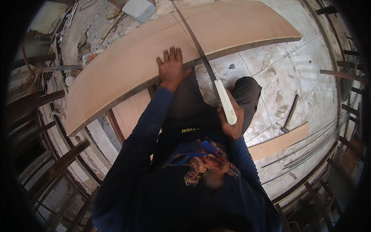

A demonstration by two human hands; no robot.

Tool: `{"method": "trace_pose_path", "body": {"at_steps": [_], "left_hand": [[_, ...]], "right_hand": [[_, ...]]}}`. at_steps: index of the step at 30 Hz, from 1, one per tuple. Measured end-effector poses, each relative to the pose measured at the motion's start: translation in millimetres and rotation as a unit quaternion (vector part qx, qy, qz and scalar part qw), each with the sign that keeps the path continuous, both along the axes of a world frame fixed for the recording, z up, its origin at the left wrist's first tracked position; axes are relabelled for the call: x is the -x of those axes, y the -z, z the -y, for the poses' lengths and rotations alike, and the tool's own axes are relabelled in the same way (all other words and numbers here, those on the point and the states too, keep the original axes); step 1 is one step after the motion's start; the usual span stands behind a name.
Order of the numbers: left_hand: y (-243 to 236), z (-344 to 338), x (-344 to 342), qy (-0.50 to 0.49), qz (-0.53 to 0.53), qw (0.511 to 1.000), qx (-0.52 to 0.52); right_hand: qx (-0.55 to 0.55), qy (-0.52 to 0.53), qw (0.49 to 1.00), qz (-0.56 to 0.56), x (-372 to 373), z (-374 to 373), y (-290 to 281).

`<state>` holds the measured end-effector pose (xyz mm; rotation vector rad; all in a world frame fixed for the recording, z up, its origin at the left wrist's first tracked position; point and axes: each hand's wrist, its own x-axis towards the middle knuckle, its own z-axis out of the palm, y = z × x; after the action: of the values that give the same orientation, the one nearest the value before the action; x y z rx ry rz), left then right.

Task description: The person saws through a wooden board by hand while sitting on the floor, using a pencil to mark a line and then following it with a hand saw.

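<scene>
A long light-brown wooden board (127, 62) lies across in front of me, its far end reaching the upper right. Flat on its face, fingers spread, rests my left hand (172, 69), just left of the saw. My right hand (233, 116) is wrapped round the white handle of a hand saw (205, 58). The dark blade crosses the board's near edge and runs away over its top. A thin dark line on the board shows left of the blade. One dark-trousered knee (247, 92) is right of the handle; my other leg goes under the board.
A hammer (290, 114) lies on the dirty tiled floor (270, 73) at right, beside a wood offcut (280, 141) and several thin metal rods (305, 154). Rubble (91, 31) and a pale block (139, 9) are at the far left. Dark bars (58, 162) line the left side.
</scene>
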<state>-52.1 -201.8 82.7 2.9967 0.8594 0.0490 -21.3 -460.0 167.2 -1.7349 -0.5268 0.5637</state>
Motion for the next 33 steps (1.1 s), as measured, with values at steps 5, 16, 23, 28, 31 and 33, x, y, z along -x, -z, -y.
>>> {"method": "trace_pose_path", "body": {"at_steps": [5,16,23,28,31,33], "left_hand": [[-7,-3,10,-0.006,-0.03,0.999,-0.009],[9,-7,-7,-0.013,-0.032,0.999,-0.011],[4,-2,-10,0.006,-0.009,1.0,-0.024],[11,2,3,0.011,-0.013,1.0,-0.002],[7,-11,-9,-0.001,0.003,1.0,-0.022],[4,-8,-4,-0.005,-0.004,1.0,-0.019]], "right_hand": [[0.145,-0.011,0.989,-0.035,67,113,-73],[0.027,-0.018,0.996,0.078,10,42,9],[0.028,-0.04,0.997,0.059,-8,41,-1],[0.0,-0.031,0.999,0.031,-10,16,8],[0.064,-0.035,0.997,0.013,27,98,-16],[0.122,-0.023,0.991,-0.047,47,144,-45]]}}
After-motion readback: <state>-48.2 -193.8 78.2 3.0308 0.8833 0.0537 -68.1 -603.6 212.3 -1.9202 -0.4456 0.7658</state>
